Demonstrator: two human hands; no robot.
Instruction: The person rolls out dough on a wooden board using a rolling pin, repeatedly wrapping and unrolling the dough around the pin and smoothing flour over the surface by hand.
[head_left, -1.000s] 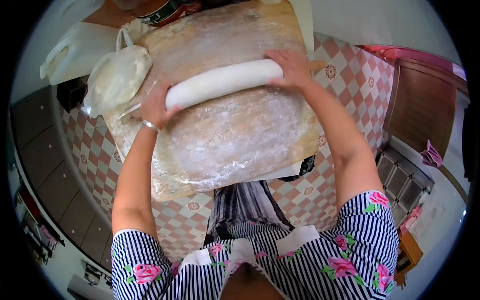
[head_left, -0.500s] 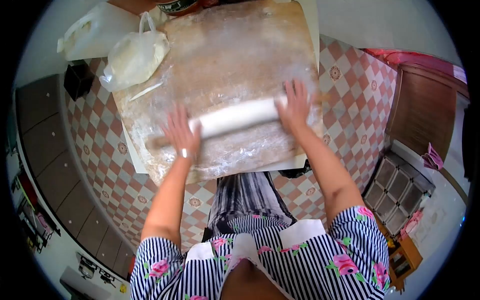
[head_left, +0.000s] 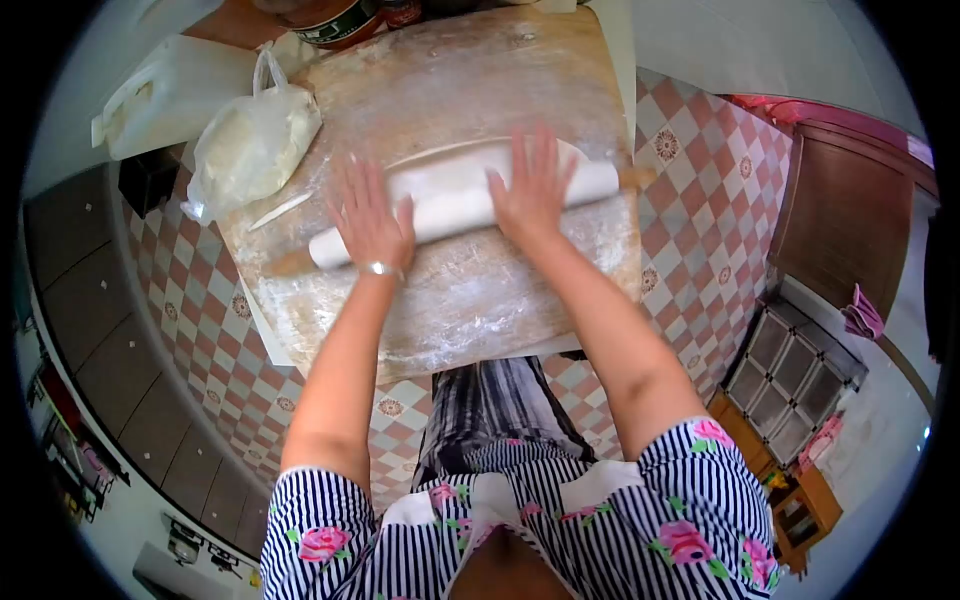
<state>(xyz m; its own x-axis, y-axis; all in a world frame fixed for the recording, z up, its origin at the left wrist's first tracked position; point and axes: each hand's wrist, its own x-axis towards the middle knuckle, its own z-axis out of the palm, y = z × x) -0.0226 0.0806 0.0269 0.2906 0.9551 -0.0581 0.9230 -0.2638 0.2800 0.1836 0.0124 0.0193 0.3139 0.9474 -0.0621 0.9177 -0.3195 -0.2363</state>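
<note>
White dough (head_left: pixel 452 195) is wrapped around a wooden rolling pin (head_left: pixel 637 178), whose bare ends stick out at both sides. Part of the dough sheet lies flat on the board just beyond the roll. My left hand (head_left: pixel 373 218), with a band at its wrist, rests flat on the left part of the roll. Pressed on the roll right of its middle is my right hand (head_left: pixel 532 192). Both hands have fingers stretched out, slightly smeared by motion. Beneath everything lies a floured wooden board (head_left: pixel 480 300).
A plastic bag of pale flour-like stuff (head_left: pixel 255 145) and a thin white strip (head_left: pixel 280 211) lie at the board's left. Behind the bag stands a whitish plastic jug (head_left: pixel 180 95). A reddish-brown container (head_left: pixel 335 22) is at the back edge. Tiled floor surrounds the table.
The dough roll has moved away from me, and a flat flap now shows beyond it. My right hand has shifted left along the roll, closer to my left hand.
</note>
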